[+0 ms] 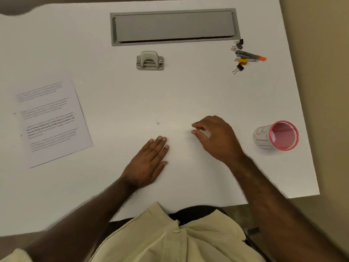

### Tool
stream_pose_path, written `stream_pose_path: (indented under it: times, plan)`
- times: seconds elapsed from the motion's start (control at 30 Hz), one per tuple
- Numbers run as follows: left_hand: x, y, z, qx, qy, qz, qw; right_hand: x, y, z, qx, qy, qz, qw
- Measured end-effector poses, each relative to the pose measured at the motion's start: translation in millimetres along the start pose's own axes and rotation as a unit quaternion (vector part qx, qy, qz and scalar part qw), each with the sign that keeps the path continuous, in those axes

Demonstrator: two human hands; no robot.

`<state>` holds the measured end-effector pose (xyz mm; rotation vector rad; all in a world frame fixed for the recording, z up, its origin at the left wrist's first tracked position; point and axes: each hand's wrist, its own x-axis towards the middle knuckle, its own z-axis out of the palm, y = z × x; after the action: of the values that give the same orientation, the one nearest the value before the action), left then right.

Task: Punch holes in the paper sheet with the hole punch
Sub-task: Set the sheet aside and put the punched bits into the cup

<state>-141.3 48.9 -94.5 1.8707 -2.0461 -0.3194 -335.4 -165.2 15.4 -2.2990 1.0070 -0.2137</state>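
Item 1. Printed white paper sheet [51,120]: flat on the white desk [117,95], far left, turned slightly askew, text side up. Unpunched as far as visible; touched by neither hand.

Item 2. Grey metal two-hole punch [150,60]: upright, toward the far middle of the desk, just before the grey recessed cable tray [172,27]. Well apart from the sheet; no paper in its slot.

Item 3. Left hand [147,163]: palm down on bare desk, fingers straight and together, grip slack, holding nothing.

Item 4. Right hand [215,137]: raised slightly above the desk, fingers [195,126] curled toward the thumb in a narrow grip; possibly a small pale object pinched there (too blurred to confirm).

Item 5. Sundries: pink mesh cup [277,136] lying on its side near the right edge; cluster of binder clips with a stapler-like tool, orange-tipped [245,55], far right.

Risks, as judged:
- Sheet and punch far apart; dragging the sheet one-handed likely to crease or skew it.
- Skewed feed into the slot: holes off-line or too near the edge.
- Punch pressed off-centre: sliding on the smooth desk, incomplete cut.
- Right forearm sweeping outward: pink cup liable to roll off the edge.
- Anything kept in the right grip hampers a firm press on the lever.
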Motion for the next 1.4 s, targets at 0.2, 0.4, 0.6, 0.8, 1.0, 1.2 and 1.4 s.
stream_pose_path:
  times: [0.2, 0.4, 0.6, 0.8, 1.0, 1.2, 1.4]
  plan:
    - [-12, -3, -1, -0.003, 0.052, -0.087, 0.995, 49, -21, 48, -0.004, -0.097, -0.083, 0.992]
    - [-12, -6, 2, -0.02, 0.062, -0.084, 0.994, 88, -29, 69, -0.025, -0.152, -0.112, 0.982]
    - [-11, -5, 2, -0.025, 0.075, -0.092, 0.993, 107, -33, 72, -0.023, -0.181, -0.121, 0.976]
    - [-12, -5, 3, -0.029, 0.071, -0.094, 0.993, 110, -31, 74, -0.023, -0.195, -0.121, 0.973]
    - [-12, -5, 4, -0.028, 0.073, -0.093, 0.993, 114, -35, 77, -0.02, -0.208, -0.108, 0.972]
    - [-11, -4, 2, -0.025, 0.058, -0.097, 0.993, 111, -44, 79, -0.06, -0.224, -0.09, 0.969]
    - [-10, -4, 0, -0.017, 0.058, -0.094, 0.994, 91, -53, 87, -0.194, -0.21, -0.114, 0.951]
